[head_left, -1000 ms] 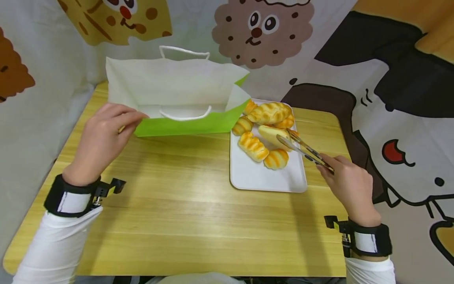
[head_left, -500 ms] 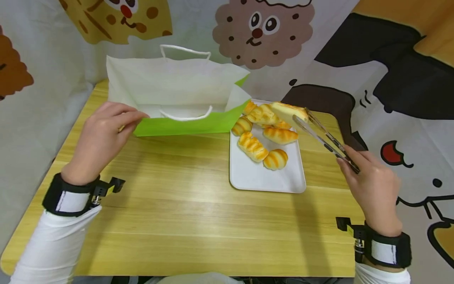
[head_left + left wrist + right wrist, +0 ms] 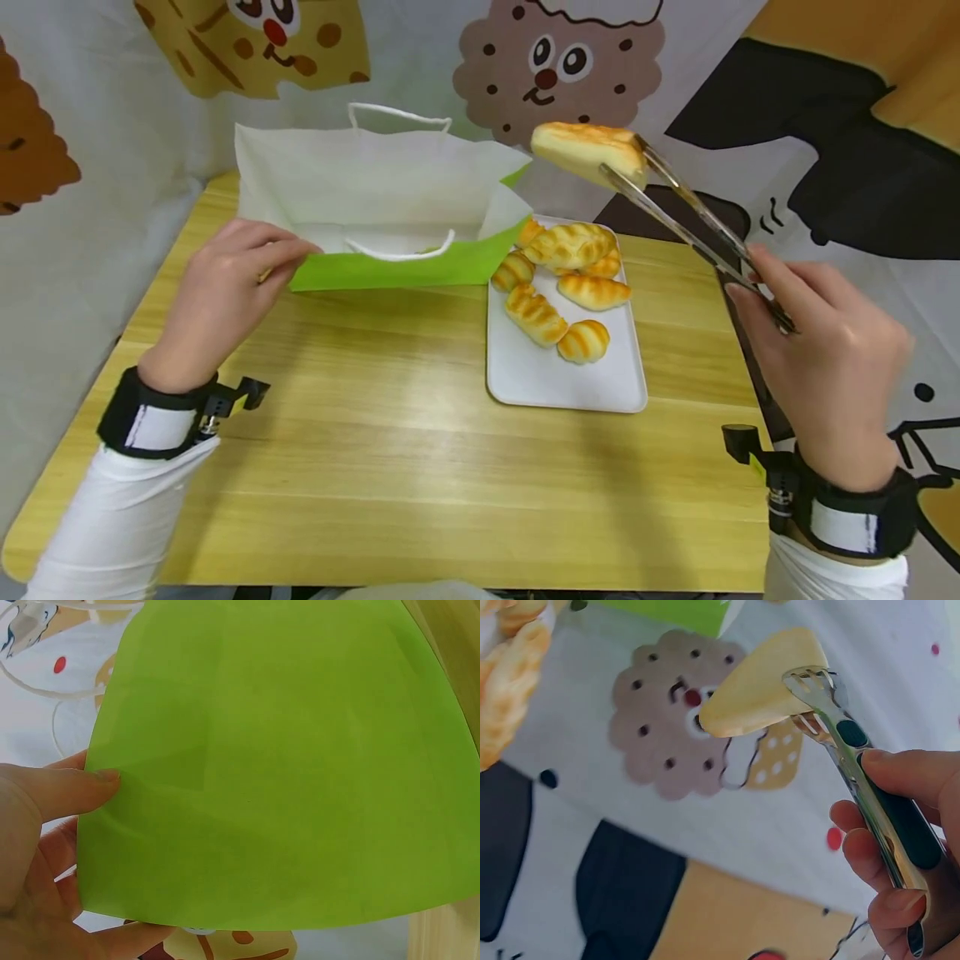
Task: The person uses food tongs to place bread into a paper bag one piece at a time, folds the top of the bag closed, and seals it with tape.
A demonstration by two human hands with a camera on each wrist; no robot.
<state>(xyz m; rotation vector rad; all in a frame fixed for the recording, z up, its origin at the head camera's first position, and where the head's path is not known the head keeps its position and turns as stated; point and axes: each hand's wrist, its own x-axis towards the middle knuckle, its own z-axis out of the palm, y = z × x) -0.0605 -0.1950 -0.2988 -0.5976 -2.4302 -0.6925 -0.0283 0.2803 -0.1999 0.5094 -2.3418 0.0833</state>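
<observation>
A green paper bag (image 3: 405,265) with white lining and white handles stands open at the back left of the table. My left hand (image 3: 232,292) pinches its near left edge between thumb and fingers; in the left wrist view the bag's green side (image 3: 277,765) fills most of the picture. My right hand (image 3: 832,350) grips metal tongs (image 3: 697,221), whose tips clamp a bread roll (image 3: 588,152) in the air above the back of the tray. The roll's pale smooth side (image 3: 769,686) shows in the right wrist view.
A white tray (image 3: 566,387) lies right of the bag, the bag's corner overlapping it in the head view. Several breads sit on it, among them a long roll (image 3: 594,292) and a round bun (image 3: 583,342). A printed cloth (image 3: 420,67) hangs behind the wooden table (image 3: 390,467).
The tongs have lifted the bread roll up off the tray, and my right hand has moved right and upward with them. My left hand has stayed at the bag's edge.
</observation>
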